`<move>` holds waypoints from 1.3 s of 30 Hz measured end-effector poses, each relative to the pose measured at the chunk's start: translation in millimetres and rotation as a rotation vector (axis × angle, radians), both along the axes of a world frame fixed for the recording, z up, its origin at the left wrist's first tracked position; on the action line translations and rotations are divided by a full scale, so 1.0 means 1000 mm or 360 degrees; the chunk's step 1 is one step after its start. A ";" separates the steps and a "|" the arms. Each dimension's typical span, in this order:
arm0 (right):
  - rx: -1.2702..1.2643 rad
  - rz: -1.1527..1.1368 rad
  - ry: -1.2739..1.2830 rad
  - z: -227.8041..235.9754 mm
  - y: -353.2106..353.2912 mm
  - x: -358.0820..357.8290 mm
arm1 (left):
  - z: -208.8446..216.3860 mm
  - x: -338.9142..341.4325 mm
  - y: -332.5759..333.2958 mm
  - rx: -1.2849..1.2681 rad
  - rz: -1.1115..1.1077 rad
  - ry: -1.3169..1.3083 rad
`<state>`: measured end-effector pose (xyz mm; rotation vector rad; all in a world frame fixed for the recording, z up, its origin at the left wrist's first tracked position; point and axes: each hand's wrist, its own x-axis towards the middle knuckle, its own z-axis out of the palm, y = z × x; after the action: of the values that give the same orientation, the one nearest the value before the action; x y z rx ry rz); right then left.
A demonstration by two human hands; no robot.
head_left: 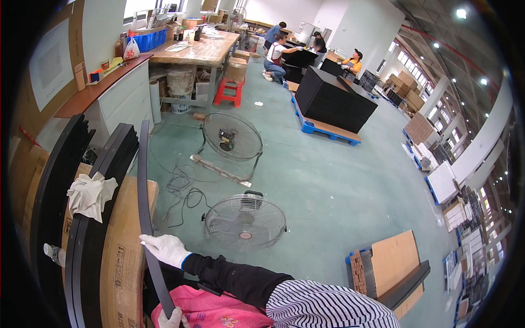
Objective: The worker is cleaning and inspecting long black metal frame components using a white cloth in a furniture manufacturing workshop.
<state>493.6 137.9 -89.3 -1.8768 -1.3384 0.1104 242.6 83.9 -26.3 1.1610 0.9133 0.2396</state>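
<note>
A long, narrow dark grey strip (143, 188) stands upright before me, its far end rising past the cardboard box. My right hand (165, 250), in a white glove under a black sleeve, is closed round its middle. Lower down, at the picture's bottom edge, my gloved left hand (173, 318) grips the near end; part of that hand is cut off. Just left of the strip, a bundle of similar black strips (94, 246) lies on a cardboard box (124, 235). A crumpled white cloth (92, 195) rests on the bundle.
Further left are more black strips (52, 191) and a clear plastic bottle (54, 253). Two floor fans (245, 221) with loose cables stand ahead. Beyond are a workbench (191, 50), a red stool (229, 92) and a black panel stack (333, 101) on a blue pallet. Several people work behind it.
</note>
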 end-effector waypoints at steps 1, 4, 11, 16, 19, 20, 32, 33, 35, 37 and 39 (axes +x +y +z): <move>0.0003 -0.0006 -0.0002 0.000 -0.001 0.001 | 0.001 0.001 -0.001 -0.0020 0.0017 0.0008; 0.0029 -0.0023 -0.0018 0.000 -0.002 0.003 | 0.005 0.003 -0.002 -0.0019 0.0016 -0.0001; -0.0081 -0.0008 -0.0009 -0.002 0.000 0.004 | 0.004 0.002 -0.002 -0.0125 0.0050 0.0018; -0.0256 0.0032 0.0071 0.000 0.001 0.002 | 0.003 0.000 -0.002 -0.0096 0.0045 -0.0007; -0.0168 0.0028 0.0058 -0.003 0.000 0.005 | 0.001 0.001 -0.002 -0.0060 0.0028 -0.0011; -0.0161 0.0022 0.0062 -0.005 0.000 0.006 | 0.002 0.002 -0.002 -0.0060 0.0027 -0.0008; -0.0226 0.0026 0.0083 -0.002 0.001 0.004 | 0.001 0.001 0.000 0.0012 0.0023 0.0019; -0.0231 0.0020 0.0074 -0.002 0.001 0.004 | -0.002 0.000 0.001 0.0001 0.0014 -0.0013; -0.0211 0.0018 0.0060 -0.003 0.001 0.003 | -0.006 -0.003 0.001 -0.0010 0.0007 -0.0043; -0.0193 0.0013 0.0044 -0.005 0.001 0.003 | -0.008 -0.003 0.000 -0.0043 0.0026 -0.0040; -0.0172 0.0013 0.0030 -0.005 0.001 0.003 | -0.004 -0.001 0.000 -0.0048 0.0037 -0.0028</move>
<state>496.3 139.3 -94.7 -1.9552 -1.3507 0.2077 241.9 83.6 -30.2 1.1197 0.9123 0.2536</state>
